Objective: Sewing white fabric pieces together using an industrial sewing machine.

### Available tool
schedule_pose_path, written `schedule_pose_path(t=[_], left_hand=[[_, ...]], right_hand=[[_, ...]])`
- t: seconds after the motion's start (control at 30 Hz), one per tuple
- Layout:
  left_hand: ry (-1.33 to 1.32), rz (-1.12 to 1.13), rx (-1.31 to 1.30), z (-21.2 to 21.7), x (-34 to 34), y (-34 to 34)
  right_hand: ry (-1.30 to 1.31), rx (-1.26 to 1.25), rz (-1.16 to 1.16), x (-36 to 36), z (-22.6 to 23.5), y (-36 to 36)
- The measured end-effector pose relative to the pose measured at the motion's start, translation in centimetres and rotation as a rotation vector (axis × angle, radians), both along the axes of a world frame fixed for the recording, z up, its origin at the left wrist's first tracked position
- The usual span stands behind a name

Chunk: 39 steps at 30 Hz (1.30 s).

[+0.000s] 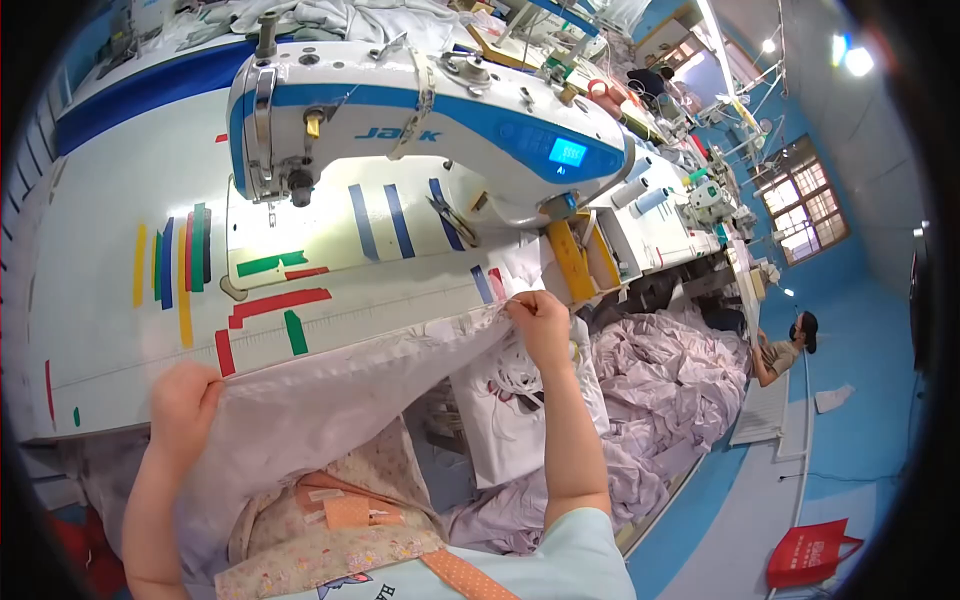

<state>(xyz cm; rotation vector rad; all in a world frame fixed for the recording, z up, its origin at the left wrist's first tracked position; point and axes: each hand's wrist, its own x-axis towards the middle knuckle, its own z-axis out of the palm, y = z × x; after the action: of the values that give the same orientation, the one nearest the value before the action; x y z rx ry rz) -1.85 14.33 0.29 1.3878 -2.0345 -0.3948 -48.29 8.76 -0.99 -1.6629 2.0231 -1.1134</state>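
A pale pinkish-white fabric is stretched along the front edge of the sewing table and hangs down over my lap. My left hand grips its edge at the left, fingers closed. With my right hand I pinch the same edge farther right, beside the yellow box. Between the hands the edge runs fairly straight. Beyond it stands a white and blue sewing machine, its needle area lit and away from the fabric. Small metal snips lie under the machine's arm.
Coloured tape strips mark the tabletop. A yellow box and thread spools sit right of the machine. A large heap of crumpled fabric lies at my right. Another person sits farther right, and a red bag is at lower right.
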Motion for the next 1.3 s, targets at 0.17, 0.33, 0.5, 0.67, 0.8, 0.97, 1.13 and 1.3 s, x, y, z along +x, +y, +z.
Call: schedule_pose_path(t=[0.17, 0.33, 0.5, 0.67, 0.8, 0.97, 1.13, 1.3], left_hand=[[0.077, 0.021, -0.041, -0.9, -1.5, -1.3], [0.016, -0.013, 0.062, -0.3, -1.1, -1.6], [-0.152, 0.062, 0.541, 1.6, -1.0, -1.8], [-0.258, -0.177, 0.470, 2.4, -0.7, -2.3], [-0.336, -0.291, 0.235, 2.2, -0.2, -2.6], [-0.415, -0.311, 0.103, 1.6, 0.0, -2.8], [-0.348, -0.275, 0.113, 1.2, 0.0, -2.8], [-0.323, -0.270, 0.108, 1.1, 0.1, -2.8]], right_hand=[[0.101, 0.137, 0.007, -0.2, 0.4, -2.4], [0.016, 0.283, 0.026, -1.4, 0.8, -3.3], [-0.074, 0.396, 0.025, -0.8, 1.9, -3.8], [0.008, 0.386, 0.033, -0.3, 2.5, -3.9], [0.001, 0.358, 0.020, -0.3, 2.4, -3.8], [0.018, 0.374, -0.004, -0.2, 2.3, -3.8], [0.046, 0.379, -0.006, -0.4, 2.4, -3.9], [0.073, 0.367, 0.011, -0.8, 2.2, -4.1]])
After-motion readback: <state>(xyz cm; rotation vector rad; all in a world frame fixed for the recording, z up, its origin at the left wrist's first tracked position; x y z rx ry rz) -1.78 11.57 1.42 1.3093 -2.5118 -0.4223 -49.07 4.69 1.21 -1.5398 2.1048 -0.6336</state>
